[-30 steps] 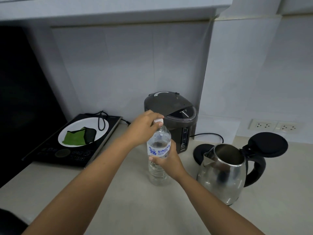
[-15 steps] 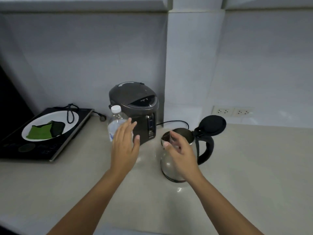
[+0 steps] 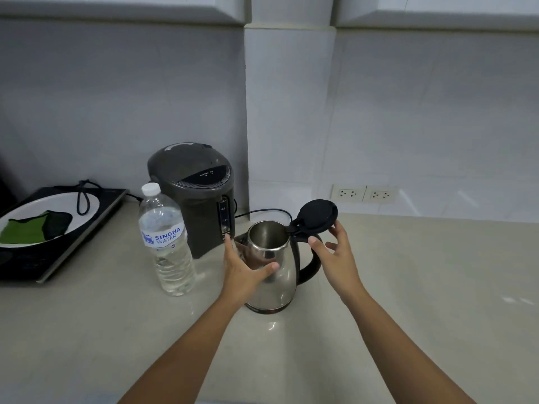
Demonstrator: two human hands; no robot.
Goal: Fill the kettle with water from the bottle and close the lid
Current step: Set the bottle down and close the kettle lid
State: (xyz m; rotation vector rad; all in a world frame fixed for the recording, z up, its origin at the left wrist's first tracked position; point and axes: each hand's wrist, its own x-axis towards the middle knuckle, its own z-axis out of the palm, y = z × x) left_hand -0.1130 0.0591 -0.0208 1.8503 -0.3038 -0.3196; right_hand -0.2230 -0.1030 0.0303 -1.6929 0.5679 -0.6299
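The steel kettle [image 3: 281, 275] stands on the beige counter [image 3: 423, 287] with its black lid [image 3: 316, 215] hinged up and open. My left hand [image 3: 243, 272] wraps the kettle's left side, thumb across the front. My right hand [image 3: 335, 258] is beside the black handle, with its thumb and forefinger on the lid's lower and right edges. A clear water bottle [image 3: 166, 243] with a blue label stands upright to the left of the kettle, its white cap [image 3: 151, 188] on, and neither hand touches it. Water shows in the bottle's lower part.
A dark grey hot-water dispenser [image 3: 192, 193] stands behind the bottle and kettle against the wall. At far left an induction cooktop [image 3: 73, 249] carries a white plate [image 3: 58, 205] with a green cloth and a cord. Two wall sockets [image 3: 364, 194] sit at right.
Both hands have left the bottle. My left hand moved from beside the bottle onto the kettle body, and my right hand moved from the kettle body to the lid. The view shifted right.
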